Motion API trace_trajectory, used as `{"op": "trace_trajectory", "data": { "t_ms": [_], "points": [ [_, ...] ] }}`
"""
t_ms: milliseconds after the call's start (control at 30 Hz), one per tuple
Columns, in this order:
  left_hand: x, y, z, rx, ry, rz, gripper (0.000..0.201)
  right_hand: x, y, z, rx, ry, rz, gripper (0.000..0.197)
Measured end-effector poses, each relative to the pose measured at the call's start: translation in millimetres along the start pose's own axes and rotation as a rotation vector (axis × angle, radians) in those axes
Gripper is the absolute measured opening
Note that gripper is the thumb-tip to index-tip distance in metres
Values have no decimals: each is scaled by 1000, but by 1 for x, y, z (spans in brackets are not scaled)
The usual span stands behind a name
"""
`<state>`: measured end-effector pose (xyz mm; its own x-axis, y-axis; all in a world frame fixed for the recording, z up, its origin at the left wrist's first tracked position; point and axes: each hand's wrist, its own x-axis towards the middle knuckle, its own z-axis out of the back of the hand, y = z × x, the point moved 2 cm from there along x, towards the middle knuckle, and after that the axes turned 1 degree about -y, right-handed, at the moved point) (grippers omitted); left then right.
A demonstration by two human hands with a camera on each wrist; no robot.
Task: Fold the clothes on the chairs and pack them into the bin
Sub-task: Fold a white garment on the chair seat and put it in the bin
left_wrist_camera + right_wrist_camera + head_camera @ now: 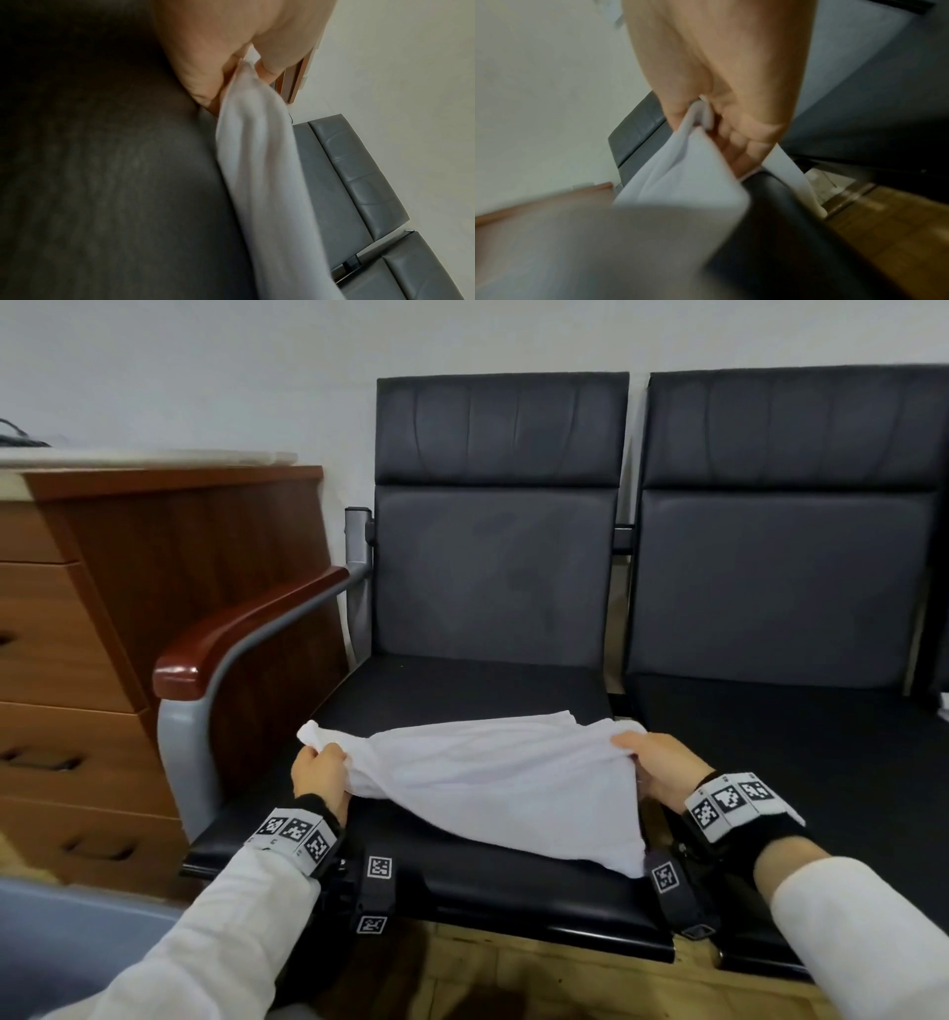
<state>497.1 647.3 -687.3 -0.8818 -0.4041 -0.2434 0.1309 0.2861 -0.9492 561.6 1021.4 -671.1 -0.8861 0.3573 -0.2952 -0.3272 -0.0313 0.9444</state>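
**A:** Item one, the white garment (493, 783). Where is it?

**B:** On the seat of the left chair (462, 690), spread from nine o'clock to three o'clock across the front half. Its near corner droops over the seat's front edge at about five o'clock.

**A:** Item two, the hands.

**B:** Left hand (318, 775) at nine o'clock, fingers curled tight round a bunched corner. Right hand (662, 767) at three o'clock, thumb over the top and fingers tucked under the cloth edge. Both are closed on the fabric and the cloth is taut between them.

**A:** Advice for the fold?

**B:** My judgement: keep the tension even, carry both corners the same way so the edges meet, then lay it flat and smooth it before the next fold. The left side is wadded and wants shaking out first. That hanging corner should come up onto the seat or the fold will skew.

**A:** Item three, surroundings.

**B:** Wooden armrest (246, 629) at ten o'clock, near the left hand; an elbow could catch it. Drawer cabinet (77, 660) beyond that. Second chair (785, 531) at two o'clock. A grey-blue shape (77, 932) at seven o'clock may be the bin; I cannot tell for sure.
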Motion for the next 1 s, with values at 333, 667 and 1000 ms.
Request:
{"op": "trace_trajectory", "data": {
  "t_ms": [333, 667, 1000],
  "points": [
    [3, 0, -1, 26, 55, -23, 34, -8, -4, 10, 123, 150, -101, 38],
    [-9, -2, -5, -19, 141, -33, 8, -20, 6, 23, -72, 20, 1, 36],
    [4, -8, 3, -262, 6, -13, 40, -22, 22, 21, 280, 206, 182, 75]
  ]
}}
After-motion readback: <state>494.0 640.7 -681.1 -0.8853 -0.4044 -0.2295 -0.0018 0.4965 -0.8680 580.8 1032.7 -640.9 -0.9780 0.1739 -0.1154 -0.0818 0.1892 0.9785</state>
